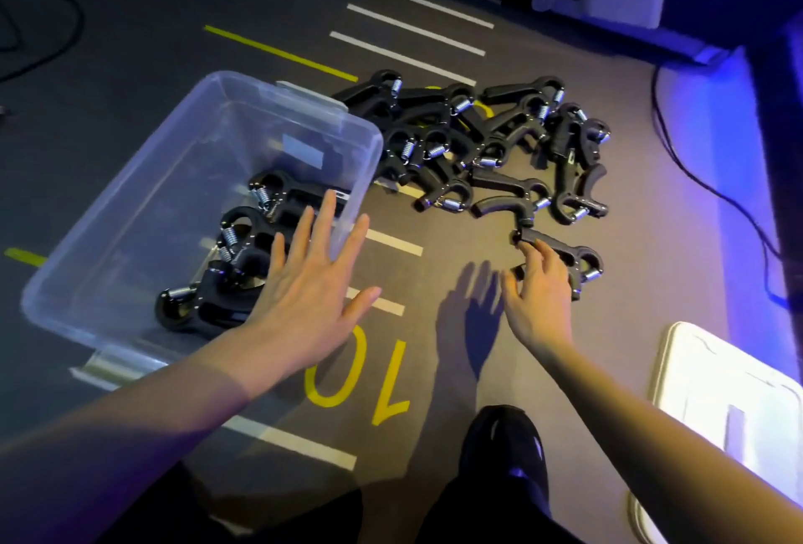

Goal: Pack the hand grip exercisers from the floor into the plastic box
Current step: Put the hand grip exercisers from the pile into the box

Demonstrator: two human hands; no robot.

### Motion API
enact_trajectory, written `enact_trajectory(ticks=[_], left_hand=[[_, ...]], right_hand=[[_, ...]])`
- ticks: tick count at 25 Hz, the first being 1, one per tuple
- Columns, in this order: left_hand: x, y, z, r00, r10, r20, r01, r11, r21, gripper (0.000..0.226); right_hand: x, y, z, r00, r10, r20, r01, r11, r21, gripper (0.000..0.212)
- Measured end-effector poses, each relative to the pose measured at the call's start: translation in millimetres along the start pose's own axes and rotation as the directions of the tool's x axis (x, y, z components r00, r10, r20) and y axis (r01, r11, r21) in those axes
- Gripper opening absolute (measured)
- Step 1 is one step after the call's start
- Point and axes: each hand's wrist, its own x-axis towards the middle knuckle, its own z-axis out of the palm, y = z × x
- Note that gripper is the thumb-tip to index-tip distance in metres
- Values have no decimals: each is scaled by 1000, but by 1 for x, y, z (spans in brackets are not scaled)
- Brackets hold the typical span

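Floor marking in yellow reads "10" [357,380], seen upside down from the head view, just in front of the clear plastic box [130,204]; white stripes [417,17] and a yellow line [280,52] cross the dark floor beyond. A pale label [303,150] sits on the box's far wall, writing not legible. Inside the box: three black hand grips with steel springs [243,248], lying against one another toward the near right corner. Outside, just right of the box, a loose pile of the same grips [486,143] on the floor, overlapping, handles pointing various ways. One grip [565,256] lies apart at the near edge of the pile. Right hand [541,295] is on it, fingers curled around its handle. Left hand [310,287] hovers flat over the box's near right corner, fingers spread straight, holding nothing. White lid [730,408] lies on the floor at far right. Black shoe [506,452] near bottom centre.
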Motion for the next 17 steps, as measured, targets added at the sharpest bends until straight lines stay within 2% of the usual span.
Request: enact_trajectory(ticks=[3, 5, 8, 11, 15, 17], left_hand=[[3, 6, 6, 1000, -8, 4, 9, 999, -42, 80], [5, 6, 8, 1000, 3, -9, -3, 999, -45, 81], [7, 5, 9, 1000, -1, -6, 0, 999, -50, 81], [7, 7, 8, 1000, -8, -5, 8, 998, -55, 82], [7, 7, 7, 1000, -13, 9, 13, 998, -57, 81], [6, 7, 7, 1000, -14, 13, 15, 998, -61, 82]], right_hand=[[5, 46, -2, 960, 224, 166, -194, 964, -180, 53], [8, 68, -7, 909, 320, 268, -295, 947, -129, 53], [17, 84, -11, 870, 309, 384, -323, 946, -31, 43], [21, 84, -9, 886, 277, 373, -274, 960, -62, 33], [21, 75, -3, 864, 336, 375, -368, 930, 15, 35], [20, 73, -4, 882, 356, 309, -395, 916, 71, 35]])
